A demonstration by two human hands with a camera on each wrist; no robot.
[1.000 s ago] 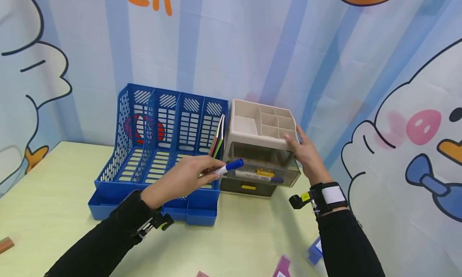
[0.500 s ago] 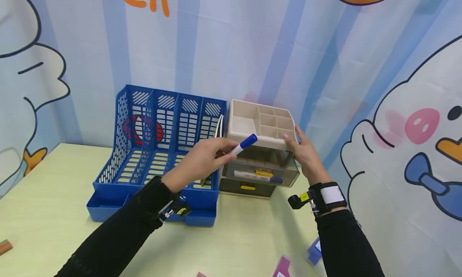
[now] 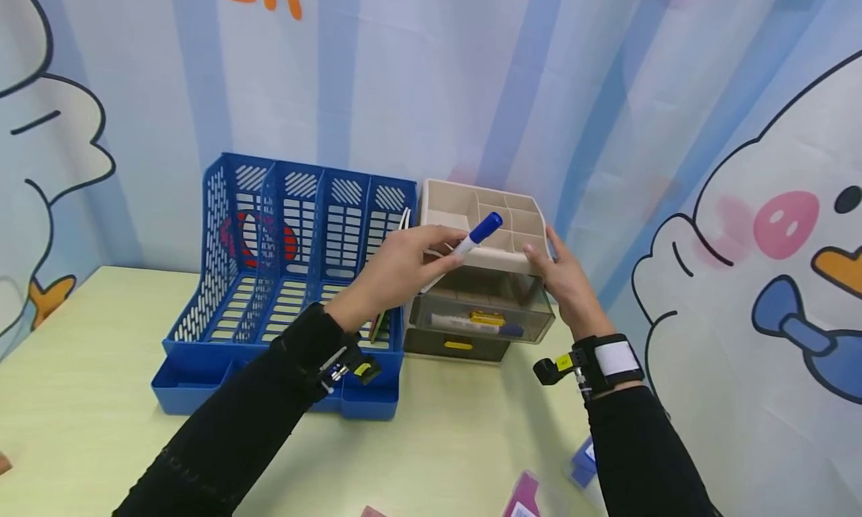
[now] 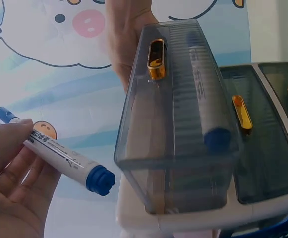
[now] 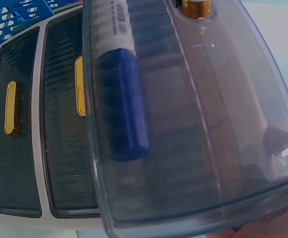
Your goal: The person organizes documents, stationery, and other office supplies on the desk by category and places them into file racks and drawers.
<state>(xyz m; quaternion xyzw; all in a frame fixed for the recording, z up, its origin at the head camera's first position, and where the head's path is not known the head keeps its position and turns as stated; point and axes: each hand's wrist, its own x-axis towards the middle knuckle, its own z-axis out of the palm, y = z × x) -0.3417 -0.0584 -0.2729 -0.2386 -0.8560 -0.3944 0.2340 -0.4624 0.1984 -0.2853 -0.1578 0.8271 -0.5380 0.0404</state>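
At the far left a blue rack is stood on the pale worktop, and its right-hand end is partly covered by the left hand. In that hand a marker is pinched between thumb and fingers, with its long axis slanted: one blue end is pointed up and to the right, the other end is held lower, below the fingers. The marker is carried higher than the pulled-out upper drawer of the box and towards its left side; in the left wrist view a clear gap is seen between the two. Inside the drawer a second marker is laid crosswise, along the front wall behind the yellow handle, so the held one is angled across it rather than lined up with it. The drawer's left side is thus faced by the laden hand. At the far right the box's upper corner is gripped by the right hand, its thumb set on the tray's edge and its fingers placed against the side; no marker is held there.
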